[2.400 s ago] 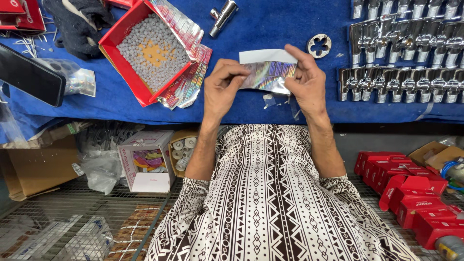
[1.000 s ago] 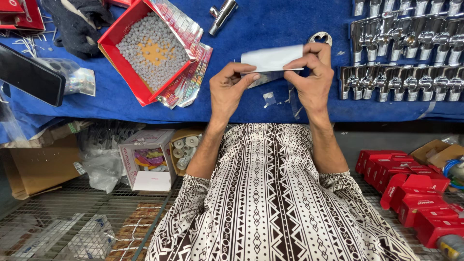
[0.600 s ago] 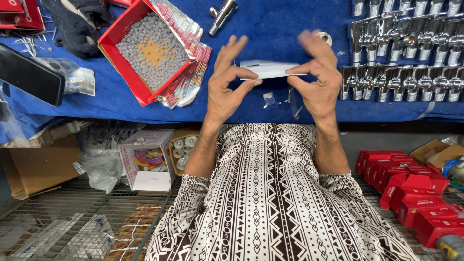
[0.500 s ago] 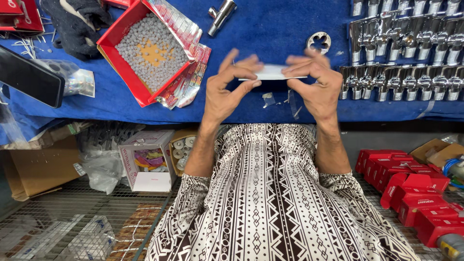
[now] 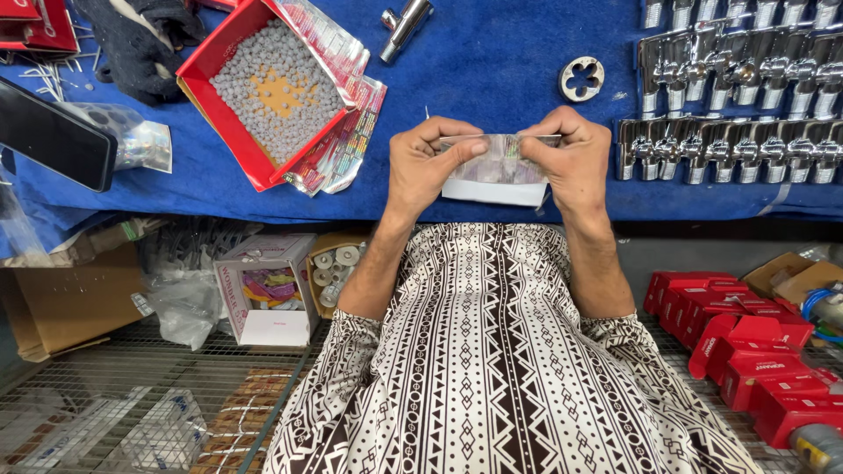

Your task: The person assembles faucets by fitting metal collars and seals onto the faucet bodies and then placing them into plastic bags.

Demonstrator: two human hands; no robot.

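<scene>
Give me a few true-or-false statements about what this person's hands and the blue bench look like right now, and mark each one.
1. Both the left hand and the right hand grip one small foil packet. True.
2. The red box is filled with shiny taps. False: it holds small grey pellets around an orange patch.
3. Rows of chrome tap fittings lie to the right of the hands. True.
4. The round metal die sits inside the red box. False: it lies apart on the blue cloth, above the right hand.
5. The packet rests flat on the cloth. False: it is held up between the fingers.
</scene>
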